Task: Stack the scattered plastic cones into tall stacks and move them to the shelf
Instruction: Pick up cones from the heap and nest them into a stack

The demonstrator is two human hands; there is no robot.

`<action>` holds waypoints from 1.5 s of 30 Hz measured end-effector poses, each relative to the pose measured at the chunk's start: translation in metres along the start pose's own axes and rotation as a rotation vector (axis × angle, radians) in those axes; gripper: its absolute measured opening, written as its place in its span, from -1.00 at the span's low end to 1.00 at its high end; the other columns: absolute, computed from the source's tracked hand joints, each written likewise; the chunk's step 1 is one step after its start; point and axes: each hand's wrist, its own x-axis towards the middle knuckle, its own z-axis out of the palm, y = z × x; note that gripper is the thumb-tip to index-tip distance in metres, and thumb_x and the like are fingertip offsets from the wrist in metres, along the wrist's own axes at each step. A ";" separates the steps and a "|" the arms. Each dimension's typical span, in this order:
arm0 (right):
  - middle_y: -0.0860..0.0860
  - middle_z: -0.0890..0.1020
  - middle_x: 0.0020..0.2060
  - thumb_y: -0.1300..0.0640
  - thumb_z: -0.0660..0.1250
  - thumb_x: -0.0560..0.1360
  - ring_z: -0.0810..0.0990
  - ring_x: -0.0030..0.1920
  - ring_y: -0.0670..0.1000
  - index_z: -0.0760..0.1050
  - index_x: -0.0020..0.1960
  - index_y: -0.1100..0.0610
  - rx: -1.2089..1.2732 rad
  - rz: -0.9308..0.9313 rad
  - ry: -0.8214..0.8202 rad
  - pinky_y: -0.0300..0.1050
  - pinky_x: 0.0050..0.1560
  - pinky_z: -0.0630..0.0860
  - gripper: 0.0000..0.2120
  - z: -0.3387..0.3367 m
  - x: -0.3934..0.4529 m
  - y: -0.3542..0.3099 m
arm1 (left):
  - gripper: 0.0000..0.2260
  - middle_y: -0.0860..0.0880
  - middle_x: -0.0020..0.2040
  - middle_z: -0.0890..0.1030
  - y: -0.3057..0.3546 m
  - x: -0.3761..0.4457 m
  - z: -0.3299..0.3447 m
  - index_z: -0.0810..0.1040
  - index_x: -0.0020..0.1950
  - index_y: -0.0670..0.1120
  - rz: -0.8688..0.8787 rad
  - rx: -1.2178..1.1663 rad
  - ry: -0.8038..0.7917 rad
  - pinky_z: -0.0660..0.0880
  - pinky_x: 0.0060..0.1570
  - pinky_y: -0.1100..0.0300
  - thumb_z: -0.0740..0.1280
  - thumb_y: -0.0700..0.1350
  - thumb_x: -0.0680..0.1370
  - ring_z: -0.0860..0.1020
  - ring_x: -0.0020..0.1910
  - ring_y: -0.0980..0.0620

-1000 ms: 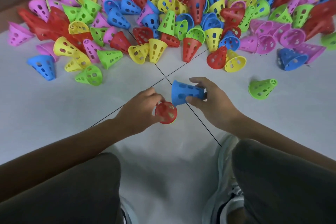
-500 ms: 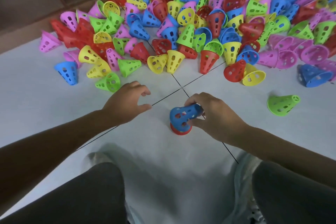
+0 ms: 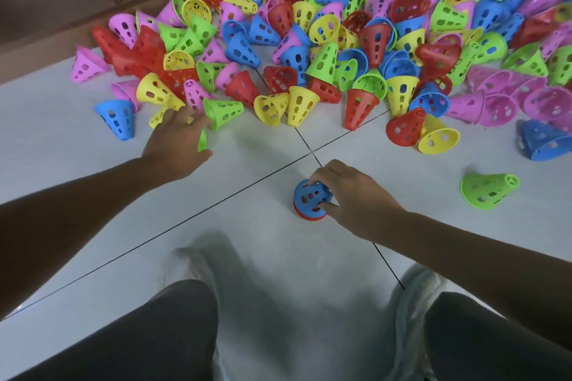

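Right hand grips perforated blue cone (nested on red cone).

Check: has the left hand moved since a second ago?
Yes. The left hand has left the blue-on-red stack near the tile-joint crossing and reached out leftward to a green cone at the pile's edge.

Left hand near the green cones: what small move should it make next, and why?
Probably close the fingers round the green cone under the left hand and carry it to the blue cone, which the right hand holds over a red cone, a stack only two high.
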 end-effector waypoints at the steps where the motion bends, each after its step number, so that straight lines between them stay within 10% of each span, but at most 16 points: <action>1: -0.05 0.46 0.15 0.17 0.39 0.52 0.52 0.08 0.02 0.43 0.29 0.00 -0.021 0.007 0.004 -0.01 0.03 0.59 -0.63 -0.001 0.002 0.003 | -0.49 -0.24 0.25 0.48 -0.004 0.001 0.002 0.49 0.38 -0.10 -0.007 -0.001 -0.026 0.37 0.28 -0.15 0.51 -0.09 0.46 0.39 0.22 -0.33; 12: -0.08 0.44 0.23 0.00 0.43 0.53 0.49 0.02 -0.03 0.37 0.41 -0.04 0.021 0.114 -0.053 -0.08 0.06 0.51 -0.51 -0.014 0.002 0.042 | -0.50 -0.23 0.15 0.51 -0.022 0.007 0.001 0.59 0.24 -0.15 -0.017 -0.152 -0.072 0.48 0.16 -0.08 0.63 -0.19 0.35 0.50 0.12 -0.27; 22: 0.08 0.47 0.31 -0.17 0.29 0.56 0.36 0.38 0.14 0.43 0.40 0.08 -0.177 0.144 0.091 0.09 0.35 0.37 -0.50 -0.059 0.006 0.102 | -0.59 -0.09 0.03 0.56 -0.001 -0.005 0.005 0.54 0.16 -0.07 0.028 -0.146 -0.112 0.41 0.02 0.00 0.55 0.08 0.43 0.45 0.10 -0.14; 32: 0.17 0.21 0.55 -0.02 0.37 0.56 0.18 0.52 0.27 0.11 0.60 0.10 -0.305 0.378 0.064 0.23 0.43 0.26 -0.27 -0.090 0.015 0.146 | -0.39 -0.03 0.11 0.58 0.108 -0.029 -0.004 0.25 0.28 0.07 -0.068 -0.729 -0.189 0.63 -0.02 -0.03 0.58 -0.05 0.43 0.67 -0.11 0.01; 45: 0.15 0.60 0.06 0.16 0.35 0.56 0.50 0.12 0.23 0.43 0.30 0.14 -0.312 0.229 0.180 0.14 0.19 0.41 -0.67 -0.060 0.001 0.136 | -0.58 0.14 0.06 0.54 0.167 -0.037 -0.028 0.53 0.28 0.02 0.167 -0.627 -0.094 0.38 -0.10 0.45 0.53 0.01 0.46 0.47 -0.01 0.18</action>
